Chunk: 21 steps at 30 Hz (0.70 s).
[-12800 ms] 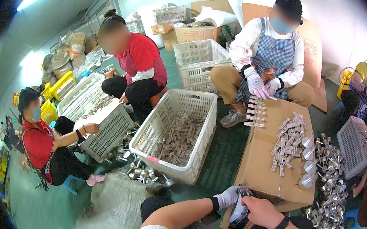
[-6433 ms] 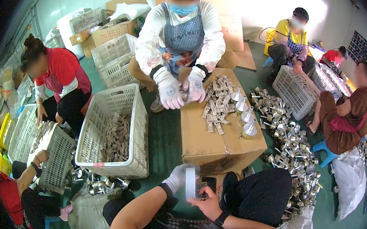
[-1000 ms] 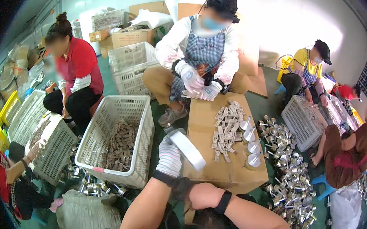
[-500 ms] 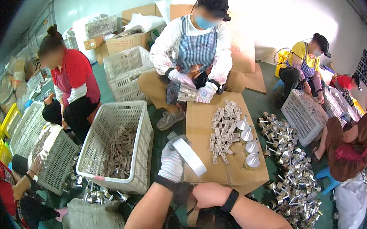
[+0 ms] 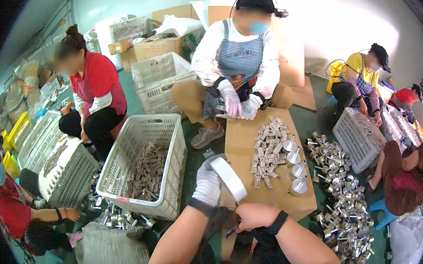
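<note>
My left hand (image 5: 208,183), in a striped glove with a dark cuff, is closed on the rim of a wide white ring (image 5: 230,178) that looks like a roll of tape. The ring is tilted over the near left edge of the cardboard (image 5: 245,122). My bare right hand (image 5: 257,217), with a black band at the wrist, is closed just below the ring. A small dark thing (image 5: 233,230) juts from its fingers; its kind is unclear. On the cardboard lie a heap of flat metal clips (image 5: 269,150) and several round metal discs with upright stems (image 5: 298,185).
A white crate (image 5: 175,179) of metal pieces stands left of the cardboard. Metal stemmed parts (image 5: 341,216) cover the floor to the right. Opposite, a person in a blue apron (image 5: 240,58) handles metal pieces. A filled sack (image 5: 111,249) lies at lower left; other people sit around.
The view has shifted left, so the scene sits further right. My right hand has drawn away from my left wrist, and a dark thing now shows in it. The person opposite has lowered their hands.
</note>
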Available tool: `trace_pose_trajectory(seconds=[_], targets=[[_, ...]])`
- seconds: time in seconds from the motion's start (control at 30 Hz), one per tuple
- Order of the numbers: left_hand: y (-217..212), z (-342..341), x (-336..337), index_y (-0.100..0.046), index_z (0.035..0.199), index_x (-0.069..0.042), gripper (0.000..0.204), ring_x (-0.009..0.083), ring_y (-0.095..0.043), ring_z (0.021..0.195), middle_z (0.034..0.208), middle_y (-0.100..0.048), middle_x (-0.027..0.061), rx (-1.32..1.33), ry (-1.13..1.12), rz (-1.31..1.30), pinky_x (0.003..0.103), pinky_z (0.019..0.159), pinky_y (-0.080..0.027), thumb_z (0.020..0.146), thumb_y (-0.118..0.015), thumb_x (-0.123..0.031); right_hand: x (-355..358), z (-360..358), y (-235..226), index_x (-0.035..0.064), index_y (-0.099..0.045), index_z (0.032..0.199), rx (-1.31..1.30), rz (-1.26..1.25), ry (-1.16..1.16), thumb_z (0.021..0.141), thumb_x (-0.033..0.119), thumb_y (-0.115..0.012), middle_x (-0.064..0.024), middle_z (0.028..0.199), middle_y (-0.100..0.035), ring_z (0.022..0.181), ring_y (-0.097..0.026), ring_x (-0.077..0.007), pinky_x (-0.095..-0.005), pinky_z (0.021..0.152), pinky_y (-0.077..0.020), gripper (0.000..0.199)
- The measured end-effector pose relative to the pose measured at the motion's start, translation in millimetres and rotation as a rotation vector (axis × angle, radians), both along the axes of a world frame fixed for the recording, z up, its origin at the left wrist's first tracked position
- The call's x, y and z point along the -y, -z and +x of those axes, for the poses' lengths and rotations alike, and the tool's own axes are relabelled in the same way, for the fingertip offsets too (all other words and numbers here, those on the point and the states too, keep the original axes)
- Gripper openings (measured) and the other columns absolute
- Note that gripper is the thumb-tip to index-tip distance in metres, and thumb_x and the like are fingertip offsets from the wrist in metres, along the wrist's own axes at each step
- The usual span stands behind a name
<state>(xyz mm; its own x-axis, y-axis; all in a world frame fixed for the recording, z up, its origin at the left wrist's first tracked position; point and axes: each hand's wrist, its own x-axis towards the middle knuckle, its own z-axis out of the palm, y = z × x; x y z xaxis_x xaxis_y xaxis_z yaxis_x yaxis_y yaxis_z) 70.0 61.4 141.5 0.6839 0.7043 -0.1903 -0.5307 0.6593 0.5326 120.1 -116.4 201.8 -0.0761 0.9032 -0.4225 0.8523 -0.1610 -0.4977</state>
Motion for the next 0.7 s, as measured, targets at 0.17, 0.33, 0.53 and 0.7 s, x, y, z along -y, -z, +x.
trace_pose_trajectory(seconds=[0.17,0.33,0.53,0.7], targets=[[2,-9,-9,-0.061,0.098,-0.003,0.017,0.0212,-0.062,0.074,0.086,-0.063,0.0093,-0.083,-0.051,0.098,0.033,0.066,-0.054,0.081,-0.058,0.001,1,-8,-5,-0.0017,-0.063,0.081,0.046,0.062,0.005,0.067,0.025,-0.069,-0.0189,0.074,-0.063,0.071,-0.061,-0.0344,-0.0418,0.064,-0.048,0.03],[-22,-21,14,-0.06,0.099,-0.007,0.022,0.0228,-0.06,0.075,0.083,-0.062,0.0081,-0.042,-0.061,0.175,0.038,0.072,-0.049,0.088,-0.046,-0.02,4,-14,-5,-0.0006,-0.063,0.08,0.116,0.115,-0.033,0.067,0.027,-0.07,-0.0213,0.081,-0.063,0.077,-0.061,-0.0373,-0.0439,0.07,-0.0494,0.031],[-12,4,5,-0.063,0.095,-0.004,0.02,0.0217,-0.061,0.075,0.083,-0.064,0.0091,-0.047,-0.158,0.112,0.034,0.074,-0.05,0.086,-0.046,-0.01,13,-14,-12,0.0014,-0.062,0.085,0.086,0.14,-0.043,0.066,0.031,-0.073,-0.0203,0.081,-0.063,0.08,-0.061,-0.0366,-0.0427,0.071,-0.0494,0.037],[-12,3,2,-0.06,0.104,-0.003,0.029,0.0208,-0.062,0.079,0.09,-0.064,0.0097,-0.141,-0.162,0.17,0.033,0.073,-0.053,0.087,-0.039,0.007,11,-16,-18,0.0015,-0.062,0.086,0.063,0.087,0.01,0.064,0.029,-0.076,-0.0196,0.079,-0.062,0.079,-0.06,-0.037,-0.042,0.071,-0.0489,0.037]])
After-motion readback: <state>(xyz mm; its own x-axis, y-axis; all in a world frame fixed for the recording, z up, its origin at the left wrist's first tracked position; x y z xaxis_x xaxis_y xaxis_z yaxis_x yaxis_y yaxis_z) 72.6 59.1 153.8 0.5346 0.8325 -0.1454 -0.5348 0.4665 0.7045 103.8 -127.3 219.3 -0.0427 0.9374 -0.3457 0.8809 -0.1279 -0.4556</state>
